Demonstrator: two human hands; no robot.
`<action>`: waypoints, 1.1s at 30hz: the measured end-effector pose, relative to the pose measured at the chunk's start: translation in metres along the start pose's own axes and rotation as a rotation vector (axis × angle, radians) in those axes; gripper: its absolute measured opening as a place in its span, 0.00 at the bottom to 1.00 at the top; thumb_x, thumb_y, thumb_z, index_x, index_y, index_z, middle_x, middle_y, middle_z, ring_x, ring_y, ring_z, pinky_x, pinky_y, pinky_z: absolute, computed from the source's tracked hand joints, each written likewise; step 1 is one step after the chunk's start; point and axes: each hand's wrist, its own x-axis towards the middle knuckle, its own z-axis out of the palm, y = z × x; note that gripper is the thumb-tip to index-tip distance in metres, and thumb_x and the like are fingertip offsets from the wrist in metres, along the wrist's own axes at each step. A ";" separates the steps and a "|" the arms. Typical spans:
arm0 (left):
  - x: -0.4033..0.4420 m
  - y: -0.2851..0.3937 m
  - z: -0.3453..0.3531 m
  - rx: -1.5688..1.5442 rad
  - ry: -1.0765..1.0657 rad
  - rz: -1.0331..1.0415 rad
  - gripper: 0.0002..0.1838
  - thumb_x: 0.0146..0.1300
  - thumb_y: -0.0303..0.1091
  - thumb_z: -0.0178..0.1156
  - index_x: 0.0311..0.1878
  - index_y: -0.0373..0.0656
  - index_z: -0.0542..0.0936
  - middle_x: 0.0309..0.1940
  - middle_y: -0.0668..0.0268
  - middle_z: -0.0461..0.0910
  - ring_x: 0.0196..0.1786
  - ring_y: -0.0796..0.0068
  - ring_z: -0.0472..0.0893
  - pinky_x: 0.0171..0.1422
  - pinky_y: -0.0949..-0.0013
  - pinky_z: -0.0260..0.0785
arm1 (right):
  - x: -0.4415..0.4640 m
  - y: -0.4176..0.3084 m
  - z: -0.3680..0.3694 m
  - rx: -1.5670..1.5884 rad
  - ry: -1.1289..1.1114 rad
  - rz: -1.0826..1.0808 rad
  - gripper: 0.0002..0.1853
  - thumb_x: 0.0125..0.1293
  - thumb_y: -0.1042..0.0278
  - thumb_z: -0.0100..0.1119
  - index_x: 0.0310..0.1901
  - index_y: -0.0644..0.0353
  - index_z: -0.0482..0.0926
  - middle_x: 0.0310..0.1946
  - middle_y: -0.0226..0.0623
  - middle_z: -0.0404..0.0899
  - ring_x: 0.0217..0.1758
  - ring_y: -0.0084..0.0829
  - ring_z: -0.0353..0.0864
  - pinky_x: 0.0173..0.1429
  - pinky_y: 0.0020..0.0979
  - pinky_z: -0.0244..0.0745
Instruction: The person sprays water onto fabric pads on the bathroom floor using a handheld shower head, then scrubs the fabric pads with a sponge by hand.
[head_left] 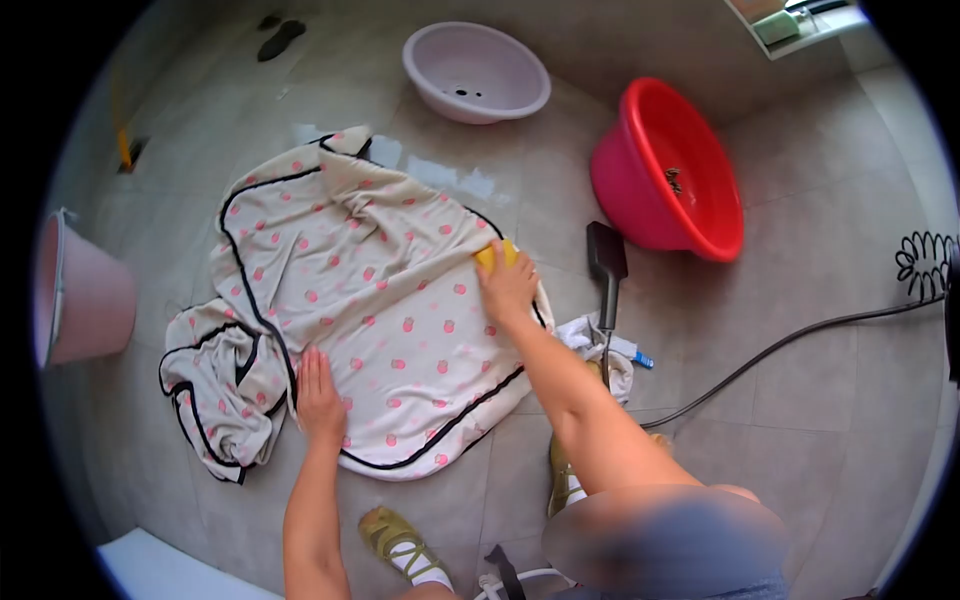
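On the grey tiled floor a white cloth with pink small figures and black trim is spread, nearer to the left edge of the floor than to the right one. Its main part is rather flat, with some long folds, while at its left side one part is crumpled into a heap.

The right hand is near the right edge of the cloth, and its grip has a yellow sponge, which is pressed down on the fabric. The left hand lies flat on the cloth, close to the black trim beside the heap; its fingers are straight and together, and this grip holds nothing.

Near the far edge of the floor stands a pale basin, and toward the far right corner a red basin. Just beside the red basin lies a black shower head, whose handle points to the person. Close to the handle there is a white crumpled rag. A black hose runs to the right edge of the floor. At the left edge is a pink bucket. The person's left green shoe is below the cloth, near the left forearm.
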 end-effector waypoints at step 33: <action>0.004 0.005 -0.009 0.036 -0.012 -0.016 0.36 0.58 0.32 0.57 0.71 0.37 0.62 0.72 0.51 0.60 0.74 0.54 0.60 0.75 0.54 0.56 | -0.168 -0.059 -0.048 0.532 -0.307 -1.084 0.24 0.59 0.60 0.60 0.59 0.34 0.75 0.48 0.44 0.69 0.48 0.42 0.72 0.48 0.45 0.68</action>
